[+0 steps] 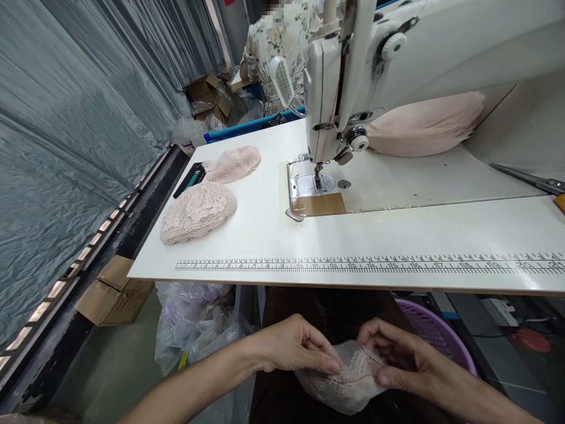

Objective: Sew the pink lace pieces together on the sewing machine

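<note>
At bottom centre, left hand point(304, 347) and right hand point(404, 360) pinch a lace piece point(346, 393), its red stitching point(353, 379) seemingly already in; left of centre lie a lace stack point(198, 213) and pink bundle point(236, 164), whether sewn unclear.

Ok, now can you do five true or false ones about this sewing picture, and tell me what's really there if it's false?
1. The left hand and the right hand both hold a pale lace piece. True.
2. Peach fabric lies beneath the arm of the sewing machine. True.
3. The left hand is touching the machine's needle. False: it is on the lace piece, on the person's side of the table's near edge.
4. A green basket stands under the table. False: the basket is purple.
5. A printed ruler runs along the table's near edge. True.
</note>
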Tool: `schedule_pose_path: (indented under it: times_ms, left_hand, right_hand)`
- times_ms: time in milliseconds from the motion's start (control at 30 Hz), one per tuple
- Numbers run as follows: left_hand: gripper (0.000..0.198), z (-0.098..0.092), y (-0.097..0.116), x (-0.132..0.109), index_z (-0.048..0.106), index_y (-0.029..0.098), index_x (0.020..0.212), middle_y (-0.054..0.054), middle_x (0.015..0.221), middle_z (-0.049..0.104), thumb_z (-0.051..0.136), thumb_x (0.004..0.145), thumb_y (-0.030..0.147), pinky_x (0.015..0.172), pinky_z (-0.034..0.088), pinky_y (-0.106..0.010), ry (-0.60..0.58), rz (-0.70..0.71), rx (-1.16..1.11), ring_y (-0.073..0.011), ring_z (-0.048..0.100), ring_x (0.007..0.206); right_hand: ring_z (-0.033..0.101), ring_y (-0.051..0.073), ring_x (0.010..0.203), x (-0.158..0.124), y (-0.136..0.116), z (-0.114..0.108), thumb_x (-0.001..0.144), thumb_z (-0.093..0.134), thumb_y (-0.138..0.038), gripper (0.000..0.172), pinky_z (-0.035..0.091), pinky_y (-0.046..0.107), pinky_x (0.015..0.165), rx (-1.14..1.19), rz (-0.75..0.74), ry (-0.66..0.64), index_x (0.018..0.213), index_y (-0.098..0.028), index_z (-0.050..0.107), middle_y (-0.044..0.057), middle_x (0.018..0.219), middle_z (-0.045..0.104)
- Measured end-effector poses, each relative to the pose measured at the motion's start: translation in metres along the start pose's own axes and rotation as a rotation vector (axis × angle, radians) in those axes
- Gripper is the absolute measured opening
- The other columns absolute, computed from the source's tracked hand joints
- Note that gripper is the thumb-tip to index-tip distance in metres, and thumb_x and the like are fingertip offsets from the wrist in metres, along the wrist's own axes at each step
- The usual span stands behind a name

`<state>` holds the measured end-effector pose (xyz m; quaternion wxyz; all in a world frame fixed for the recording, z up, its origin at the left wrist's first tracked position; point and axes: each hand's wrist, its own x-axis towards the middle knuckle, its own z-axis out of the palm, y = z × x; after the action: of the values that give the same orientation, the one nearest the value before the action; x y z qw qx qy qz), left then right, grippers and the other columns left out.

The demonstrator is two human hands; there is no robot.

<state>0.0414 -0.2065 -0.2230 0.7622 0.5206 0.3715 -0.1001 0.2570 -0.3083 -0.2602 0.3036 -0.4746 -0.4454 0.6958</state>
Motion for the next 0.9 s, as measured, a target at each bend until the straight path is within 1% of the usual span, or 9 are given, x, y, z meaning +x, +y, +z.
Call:
schedule_pose_path:
  times_ms: [67,133,233,333,500,567,700,767,900]
  left_hand:
    - [0.046,0.0,0.0,0.0,0.075,0.014,0.081,0.0,0.059,0.061,0.078,0.055,0.052,0.059,0.04,-0.02,0.009,-0.007,-0.007,-0.008,0.049,0.054]
    - [0.044,0.001,0.001,0.001,0.075,0.014,0.077,0.001,0.059,0.061,0.079,0.054,0.051,0.061,0.042,-0.022,0.019,-0.012,-0.022,-0.0085,0.05,0.054]
    - [0.041,0.003,0.002,0.001,0.074,0.014,0.072,0.001,0.058,0.061,0.08,0.052,0.048,0.064,0.044,-0.024,0.045,-0.011,-0.035,-0.0093,0.052,0.055]
    - [0.039,0.005,0.002,0.001,0.072,0.013,0.068,0.0,0.059,0.062,0.082,0.05,0.046,0.062,0.043,-0.023,0.084,0.003,-0.024,-0.0097,0.053,0.056]
    - [0.04,0.01,0.005,0.001,0.069,0.011,0.063,0.001,0.052,0.056,0.081,0.05,0.048,0.05,0.034,-0.02,0.169,0.035,0.033,-0.0071,0.043,0.049]
    - [0.042,0.012,0.007,0.0,0.066,0.011,0.06,0.003,0.048,0.052,0.08,0.051,0.049,0.047,0.029,-0.02,0.218,0.036,0.061,-0.0063,0.038,0.046]
    - [0.047,0.014,0.01,0.0,0.06,0.012,0.057,0.004,0.046,0.048,0.078,0.052,0.055,0.043,0.023,-0.02,0.278,0.066,0.087,-0.0063,0.034,0.044]
    - [0.05,0.015,0.012,-0.001,0.056,0.012,0.055,0.005,0.045,0.042,0.075,0.055,0.058,0.042,0.019,-0.021,0.317,0.111,0.111,-0.0055,0.03,0.044]
    - [0.057,0.011,0.022,-0.012,0.05,0.014,0.055,0.007,0.045,0.028,0.055,0.073,0.067,0.042,0.014,-0.022,0.403,0.25,0.255,-0.0054,0.021,0.046]
  right_hand:
    - [0.048,0.014,0.07,0.001,0.0,0.001,0.079,0.062,-0.044,0.024,0.04,0.026,0.063,-0.085,-0.004,0.048,0.082,-0.022,0.055,-0.002,0.074,0.051]
    - [0.045,0.013,0.065,0.001,-0.001,0.001,0.081,0.06,-0.043,0.023,0.038,0.024,0.061,-0.123,-0.013,0.088,0.073,-0.021,0.056,-0.004,0.068,0.049]
    - [0.043,0.013,0.063,0.001,-0.003,0.001,0.081,0.06,-0.043,0.024,0.036,0.024,0.06,-0.163,-0.039,0.134,0.07,-0.022,0.057,-0.004,0.065,0.048]
    - [0.047,0.015,0.066,-0.001,-0.004,0.002,0.084,0.057,-0.044,0.026,0.038,0.024,0.062,-0.178,-0.071,0.166,0.069,-0.022,0.057,-0.003,0.067,0.052]
    - [0.055,0.018,0.073,-0.003,0.002,0.005,0.088,0.052,-0.042,0.026,0.042,0.026,0.068,-0.213,-0.16,0.21,0.073,-0.022,0.058,0.0,0.075,0.061]
    - [0.055,0.018,0.072,-0.002,0.004,0.006,0.089,0.05,-0.043,0.027,0.042,0.026,0.066,-0.242,-0.17,0.242,0.073,-0.022,0.057,0.0,0.075,0.061]
    - [0.052,0.017,0.063,-0.001,0.002,0.007,0.089,0.046,-0.048,0.033,0.042,0.026,0.058,-0.311,-0.181,0.353,0.068,-0.023,0.052,-0.001,0.066,0.056]
    - [0.054,0.017,0.063,-0.003,-0.002,0.009,0.089,0.045,-0.049,0.034,0.043,0.026,0.059,-0.305,-0.197,0.4,0.068,-0.024,0.051,0.0,0.066,0.057]
    - [0.062,0.022,0.081,-0.008,-0.006,0.01,0.087,0.048,-0.05,0.028,0.048,0.028,0.076,-0.194,-0.2,0.458,0.076,-0.025,0.055,0.004,0.086,0.067]
